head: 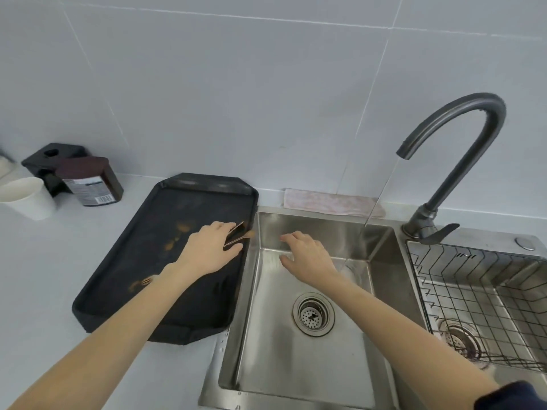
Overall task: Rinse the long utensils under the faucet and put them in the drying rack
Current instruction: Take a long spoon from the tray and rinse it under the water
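Observation:
My left hand [210, 247] rests on the right side of a black tray [142, 255], fingers closed around several thin wooden utensils [238, 230] whose ends poke out toward the sink. A wooden piece [145, 282] peeks out under my left forearm on the tray. My right hand [307, 255] hovers open and empty over the left sink basin [296, 359]. The dark curved faucet [461, 119] runs a thin stream of water down into the basin, just right of my right hand. The wire drying rack [485, 294] sits in the right basin.
A pink cloth [328, 204] lies behind the sink. A white paper cup [28, 196], a brown jar [90, 182] and a black holder [50, 156] stand on the counter at far left. A drain strainer [313, 314] sits in the left basin.

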Available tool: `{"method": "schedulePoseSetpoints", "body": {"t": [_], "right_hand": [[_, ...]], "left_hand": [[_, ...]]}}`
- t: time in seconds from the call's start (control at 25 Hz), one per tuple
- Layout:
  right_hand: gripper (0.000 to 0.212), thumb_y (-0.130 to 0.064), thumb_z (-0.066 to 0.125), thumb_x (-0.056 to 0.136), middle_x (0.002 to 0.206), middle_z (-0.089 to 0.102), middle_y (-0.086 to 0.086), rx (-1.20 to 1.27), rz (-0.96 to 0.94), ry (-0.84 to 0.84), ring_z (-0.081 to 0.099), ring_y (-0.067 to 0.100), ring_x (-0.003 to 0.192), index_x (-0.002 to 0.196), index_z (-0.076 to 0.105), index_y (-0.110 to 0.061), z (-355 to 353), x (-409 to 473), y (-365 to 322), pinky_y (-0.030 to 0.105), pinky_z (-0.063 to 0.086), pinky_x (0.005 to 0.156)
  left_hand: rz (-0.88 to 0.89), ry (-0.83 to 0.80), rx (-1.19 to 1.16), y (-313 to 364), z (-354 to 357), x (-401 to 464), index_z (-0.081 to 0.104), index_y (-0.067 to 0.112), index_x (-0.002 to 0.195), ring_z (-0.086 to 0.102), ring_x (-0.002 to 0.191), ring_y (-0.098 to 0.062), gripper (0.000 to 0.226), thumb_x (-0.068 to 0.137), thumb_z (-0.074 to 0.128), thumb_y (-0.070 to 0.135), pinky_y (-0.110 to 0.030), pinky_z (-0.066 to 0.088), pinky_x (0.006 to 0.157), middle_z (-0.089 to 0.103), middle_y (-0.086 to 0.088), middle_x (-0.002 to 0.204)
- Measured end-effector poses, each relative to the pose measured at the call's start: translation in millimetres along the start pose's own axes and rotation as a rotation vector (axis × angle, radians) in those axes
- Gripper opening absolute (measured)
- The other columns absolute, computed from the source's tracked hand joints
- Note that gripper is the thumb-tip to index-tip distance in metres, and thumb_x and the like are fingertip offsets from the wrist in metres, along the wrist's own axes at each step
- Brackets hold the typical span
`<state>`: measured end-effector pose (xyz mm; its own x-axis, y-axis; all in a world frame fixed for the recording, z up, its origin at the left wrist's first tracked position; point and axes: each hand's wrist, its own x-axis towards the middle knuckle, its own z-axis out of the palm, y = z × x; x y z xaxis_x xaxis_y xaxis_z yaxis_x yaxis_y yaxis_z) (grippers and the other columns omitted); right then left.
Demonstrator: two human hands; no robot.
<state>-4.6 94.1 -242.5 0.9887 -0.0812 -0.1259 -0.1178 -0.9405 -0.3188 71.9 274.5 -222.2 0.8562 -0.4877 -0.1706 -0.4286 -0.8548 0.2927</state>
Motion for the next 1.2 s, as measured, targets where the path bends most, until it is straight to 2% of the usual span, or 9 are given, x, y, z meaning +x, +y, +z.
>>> {"method": "schedulePoseSetpoints", "body": {"t": [0.28,0.48,0.64,0.84,1.04,1.2], "right_hand": [[0.035,-0.015,0.042,0.096,0.126,0.057,0.008,0.013,-0.062,-0.032,0.053,0.027,0.116,0.13,0.049,-0.013,26.7,48.2,-43.8,0.037,0.042,0.095],[0.032,-0.011,0.041,0.097,0.126,0.057,0.008,-0.026,-0.111,-0.042,0.054,0.028,0.114,0.125,0.055,-0.012,33.1,96.2,-59.6,0.038,0.043,0.094],[0.031,-0.006,0.043,0.095,0.123,0.057,0.009,-0.112,-0.168,-0.085,0.056,0.029,0.11,0.122,0.057,-0.011,45.4,129.6,-65.3,0.039,0.045,0.092],[0.03,0.003,0.05,0.087,0.113,0.06,0.008,-0.272,-0.292,-0.15,0.056,0.027,0.104,0.11,0.063,-0.012,64.4,154.8,-66.5,0.035,0.043,0.086],[0.025,0.0,0.05,0.089,0.108,0.061,0.008,-0.262,-0.333,-0.098,0.057,0.027,0.1,0.106,0.064,-0.012,68.6,162.3,-64.1,0.034,0.042,0.084],[0.027,0.0,0.047,0.092,0.113,0.062,0.009,-0.151,-0.299,-0.05,0.056,0.028,0.102,0.11,0.063,-0.01,62.3,153.6,-64.3,0.034,0.042,0.088]], "left_hand": [[-0.141,-0.072,-0.028,-61.2,20.2,18.9,0.044,0.016,0.133,0.052,0.12,-0.023,0.044,0.093,0.046,0.034,-0.039,0.046,0.1,0.05,-0.006,0.137],[-0.185,-0.078,-0.078,-80.7,30.6,36.2,0.054,0.016,0.125,0.059,0.107,-0.018,0.038,0.093,0.046,0.035,-0.031,0.048,0.088,0.062,-0.001,0.12],[-0.237,-0.086,-0.136,-86.9,41.7,50.7,0.058,0.019,0.118,0.06,0.101,-0.017,0.032,0.091,0.049,0.035,-0.025,0.042,0.075,0.065,0.001,0.111],[-0.254,-0.059,-0.177,-88.8,51.4,65.6,0.065,0.018,0.104,0.062,0.093,-0.019,0.023,0.09,0.052,0.032,-0.026,0.042,0.069,0.069,0.0,0.102],[-0.261,-0.034,-0.178,-89.8,53.6,70.0,0.066,0.017,0.099,0.062,0.09,-0.022,0.02,0.091,0.051,0.028,-0.029,0.045,0.07,0.069,0.0,0.094],[-0.243,-0.005,-0.192,-86.4,47.1,65.2,0.066,0.015,0.099,0.063,0.089,-0.024,0.02,0.091,0.052,0.027,-0.035,0.052,0.078,0.069,-0.002,0.092]]}}
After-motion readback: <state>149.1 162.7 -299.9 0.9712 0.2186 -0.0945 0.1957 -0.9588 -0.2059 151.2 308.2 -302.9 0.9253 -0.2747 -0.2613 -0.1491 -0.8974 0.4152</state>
